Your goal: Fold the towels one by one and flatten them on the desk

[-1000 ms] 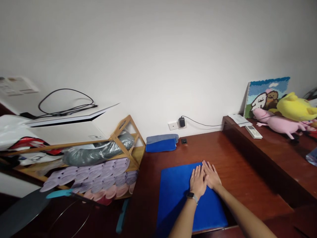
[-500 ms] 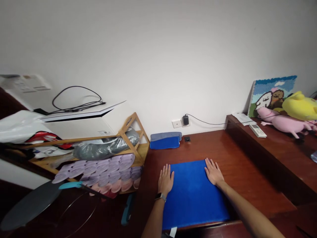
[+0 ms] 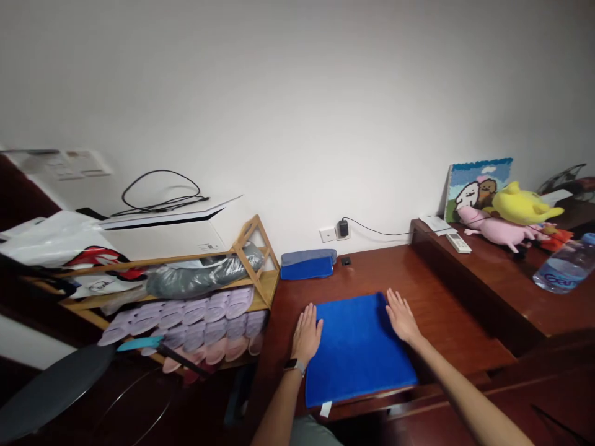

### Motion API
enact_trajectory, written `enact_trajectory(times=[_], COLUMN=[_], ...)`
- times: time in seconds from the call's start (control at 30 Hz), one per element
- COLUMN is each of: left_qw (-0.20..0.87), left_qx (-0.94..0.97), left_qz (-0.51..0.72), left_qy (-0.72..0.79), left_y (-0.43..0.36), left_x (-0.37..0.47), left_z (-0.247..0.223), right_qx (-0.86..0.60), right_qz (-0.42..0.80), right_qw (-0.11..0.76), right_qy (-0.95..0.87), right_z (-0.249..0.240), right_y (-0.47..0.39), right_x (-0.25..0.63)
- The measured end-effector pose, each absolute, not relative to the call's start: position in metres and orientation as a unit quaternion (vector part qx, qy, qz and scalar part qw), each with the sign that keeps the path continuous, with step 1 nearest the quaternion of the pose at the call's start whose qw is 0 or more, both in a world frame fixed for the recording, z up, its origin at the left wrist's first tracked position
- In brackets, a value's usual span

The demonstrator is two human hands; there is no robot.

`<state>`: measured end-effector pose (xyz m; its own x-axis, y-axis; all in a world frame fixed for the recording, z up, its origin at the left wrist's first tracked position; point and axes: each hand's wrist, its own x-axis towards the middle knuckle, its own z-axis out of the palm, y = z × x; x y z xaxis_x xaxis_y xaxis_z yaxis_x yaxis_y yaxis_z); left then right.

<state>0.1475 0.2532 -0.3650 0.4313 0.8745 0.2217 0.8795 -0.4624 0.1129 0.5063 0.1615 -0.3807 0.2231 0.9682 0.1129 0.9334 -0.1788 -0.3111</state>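
Note:
A blue cloth (image 3: pixel 357 350) lies spread flat on the reddish-brown wooden desk (image 3: pixel 458 322), with a white tag (image 3: pixel 326 409) at its near edge. My left hand (image 3: pixel 307 334), a watch on its wrist, rests along the cloth's left edge with the fingers stretched out. At the upper right corner of the cloth is my right hand (image 3: pixel 402 316), fingers extended and slightly apart; whether it touches the cloth or hovers just over it I cannot tell. Neither hand grips anything. Toward the wall lie a folded blue cloth (image 3: pixel 307 268) and a grey one (image 3: pixel 309 254) behind it.
A wooden rack (image 3: pixel 258 266) with rows of lilac and pink slippers (image 3: pixel 195 313) stands left. On the raised desk section at right are a remote control (image 3: pixel 458 243), plush toys (image 3: pixel 499 230), a picture (image 3: pixel 481 183) and a water bottle (image 3: pixel 564 266). A charger (image 3: pixel 343 228) is plugged into the wall.
The view has turned to the right, bringing the water bottle into sight. My right hand has shifted slightly outward at the cloth's corner; my left hand stays by the left edge.

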Motion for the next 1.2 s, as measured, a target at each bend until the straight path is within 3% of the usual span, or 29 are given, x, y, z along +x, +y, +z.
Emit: enact_trajectory(times=[0.13,0.3,0.67,0.77,1.03,1.2], left_qw=[-0.011,-0.056,-0.104,-0.092,-0.012,-0.003], left_qx=[-0.883,-0.92,-0.911,-0.895,-0.814,-0.812], left_qz=[-0.166,-0.144,-0.121,-0.106,-0.102,-0.117], left_qy=[-0.439,-0.361,-0.379,-0.423,-0.571,-0.572], left_y=[0.194,0.142,0.158,0.166,0.189,0.184], left_x=[0.188,0.254,0.338,0.314,0.146,0.138], left_z=[-0.371,-0.381,-0.402,-0.406,-0.413,-0.414], right_qx=[-0.751,-0.767,-0.768,-0.774,-0.78,-0.769], right_qz=[0.04,0.085,0.085,0.086,0.075,0.08], right_qw=[0.15,0.127,0.098,0.104,0.102,0.072], right_qy=[-0.642,-0.624,-0.628,-0.619,-0.613,-0.631], right_z=[-0.408,-0.411,-0.419,-0.416,-0.42,-0.407], right_y=[0.111,0.109,0.117,0.116,0.115,0.119], right_x=[0.486,0.475,0.474,0.474,0.474,0.478])
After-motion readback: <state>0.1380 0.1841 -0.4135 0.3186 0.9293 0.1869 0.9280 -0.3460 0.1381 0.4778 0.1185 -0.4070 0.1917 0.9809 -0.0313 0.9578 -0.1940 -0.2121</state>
